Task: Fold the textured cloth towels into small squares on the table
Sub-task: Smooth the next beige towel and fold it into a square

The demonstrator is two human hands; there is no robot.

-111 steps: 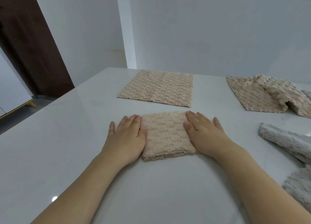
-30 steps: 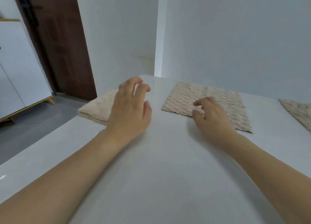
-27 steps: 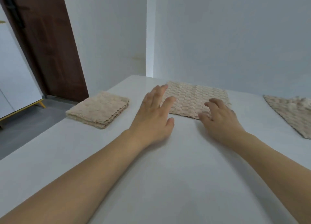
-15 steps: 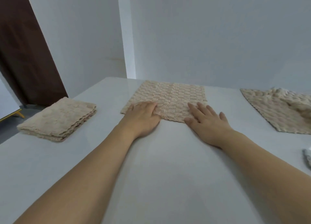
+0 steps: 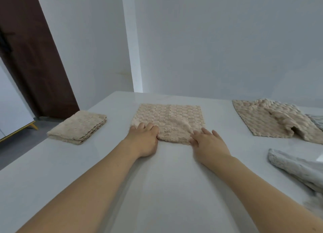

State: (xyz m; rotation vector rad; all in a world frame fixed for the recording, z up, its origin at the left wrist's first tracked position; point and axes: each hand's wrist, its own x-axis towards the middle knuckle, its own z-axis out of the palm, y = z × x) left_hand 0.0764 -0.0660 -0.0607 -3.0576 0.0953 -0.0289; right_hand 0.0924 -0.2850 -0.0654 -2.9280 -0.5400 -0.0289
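So both hands are sitting at the near edge of the beige waffle-textured towel [image 5: 170, 118] that's lying mostly flat in the middle of the white table [image 5: 157, 180], its long side running left to right and its far edge pointing at the wall. The left hand [image 5: 144, 140] is gripping the near left corner, fingers curled over the edge of the cloth, and the right hand [image 5: 208, 142] is lying over the near right corner with its fingers fairly straight and spread, though I can't tell whether its thumb is pinching the cloth underneath. The near edge between them is bunching up a bit. Off to the left, well apart, a folded beige towel [image 5: 77, 127] is sitting as a thick little square near the table's left edge. To the right a rumpled beige towel [image 5: 272, 119] is lying partly flipped over itself, and a grey fluffy cloth [image 5: 297, 168] is spilling off the right edge of the view
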